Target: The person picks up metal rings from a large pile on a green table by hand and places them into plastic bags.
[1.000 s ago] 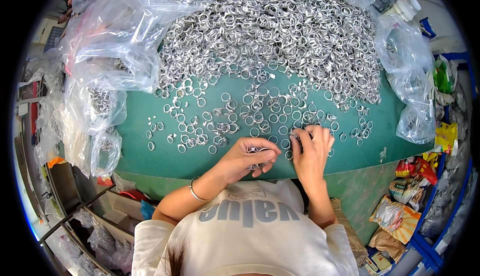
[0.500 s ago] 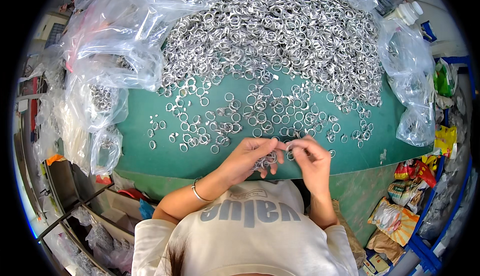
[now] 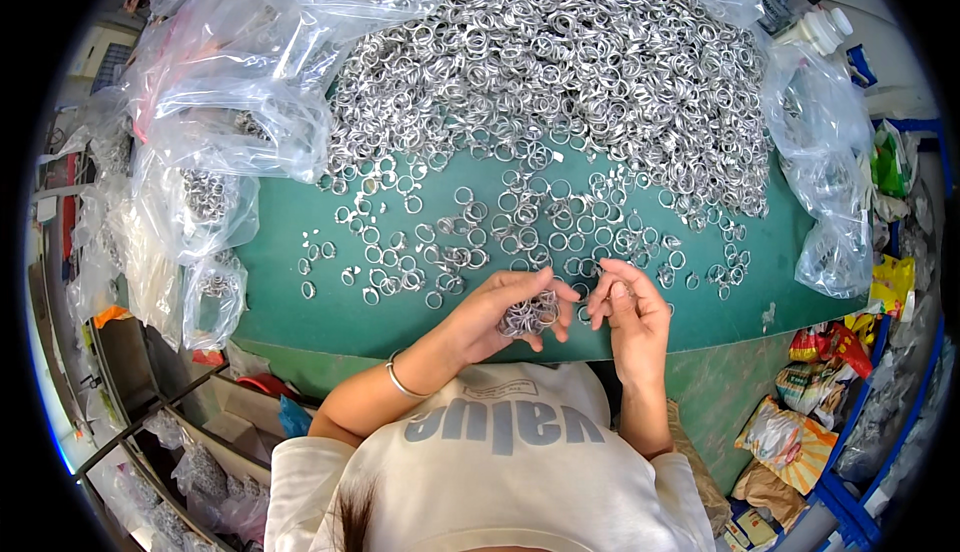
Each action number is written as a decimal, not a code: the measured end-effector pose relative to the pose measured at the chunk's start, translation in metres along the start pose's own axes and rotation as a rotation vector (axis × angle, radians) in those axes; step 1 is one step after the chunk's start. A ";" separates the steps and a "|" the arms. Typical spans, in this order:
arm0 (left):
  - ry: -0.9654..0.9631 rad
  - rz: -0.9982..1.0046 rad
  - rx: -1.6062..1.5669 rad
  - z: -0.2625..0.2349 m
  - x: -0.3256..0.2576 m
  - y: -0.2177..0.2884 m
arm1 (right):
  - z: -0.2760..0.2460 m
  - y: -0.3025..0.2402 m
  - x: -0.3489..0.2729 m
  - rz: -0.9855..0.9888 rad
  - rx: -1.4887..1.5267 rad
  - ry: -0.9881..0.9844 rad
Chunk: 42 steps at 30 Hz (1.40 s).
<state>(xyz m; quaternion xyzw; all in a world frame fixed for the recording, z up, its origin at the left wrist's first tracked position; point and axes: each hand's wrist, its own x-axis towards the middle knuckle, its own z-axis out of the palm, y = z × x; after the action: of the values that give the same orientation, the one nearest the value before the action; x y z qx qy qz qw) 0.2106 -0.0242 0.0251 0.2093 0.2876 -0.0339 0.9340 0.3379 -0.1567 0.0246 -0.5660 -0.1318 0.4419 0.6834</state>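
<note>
A cluster of silver-coloured metal rings (image 3: pixel 528 315) lies in the cupped palm of my left hand (image 3: pixel 495 314), its thumb and fingers bent round them. Close beside it on the right, my right hand (image 3: pixel 637 317) has its fingers curled toward the thumb; whatever may be between them is too small to tell. Both hands are just above the near edge of the green table (image 3: pixel 330 327). Loose rings (image 3: pixel 540 214) are scattered on the surface beyond my hands. Farther back rises a large heap of the same rings (image 3: pixel 570 62).
Clear plastic bags (image 3: pixel 225 122), some with rings inside, cover the table's left side. More bags (image 3: pixel 825 182) hang at the right edge, near a white-capped bottle (image 3: pixel 825 27). Blue shelving with colourful packets (image 3: pixel 800 442) stands at right; divided bins (image 3: pixel 230 422) are at lower left.
My right hand has moved slightly right, away from the left, and its fingers have shifted. The ring seen at its fingertips earlier no longer shows clearly there. My left hand still cups the rings.
</note>
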 end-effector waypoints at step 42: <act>-0.106 0.073 -0.062 0.002 0.001 -0.002 | -0.082 -0.036 0.012 -0.066 0.661 0.048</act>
<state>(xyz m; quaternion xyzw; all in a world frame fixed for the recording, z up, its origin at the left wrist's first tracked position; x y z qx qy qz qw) 0.2122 -0.0268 0.0248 0.1887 0.2307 -0.0019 0.9546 0.4171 -0.2001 0.0261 -0.3192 0.0167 0.4247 0.8470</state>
